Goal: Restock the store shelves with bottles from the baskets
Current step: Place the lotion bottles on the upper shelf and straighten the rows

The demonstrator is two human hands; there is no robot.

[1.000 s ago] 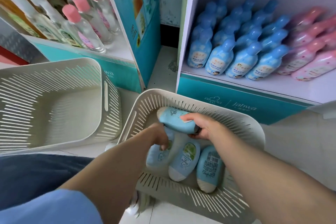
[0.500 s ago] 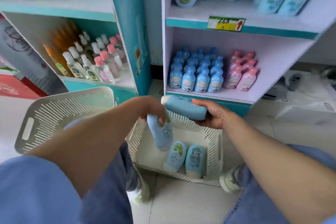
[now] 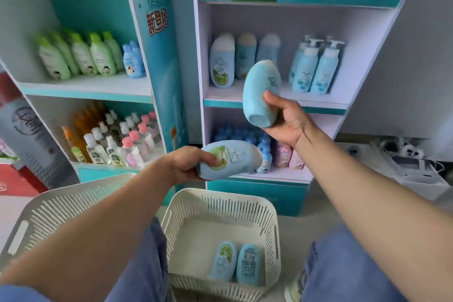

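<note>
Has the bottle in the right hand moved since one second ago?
Yes. The bottle in the right hand has risen out of the white basket to the middle shelf.

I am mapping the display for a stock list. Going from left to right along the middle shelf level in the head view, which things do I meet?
Green-capped bottles → small blue bottles → teal divider panel → rounded blue bottles → pump bottles.
</note>
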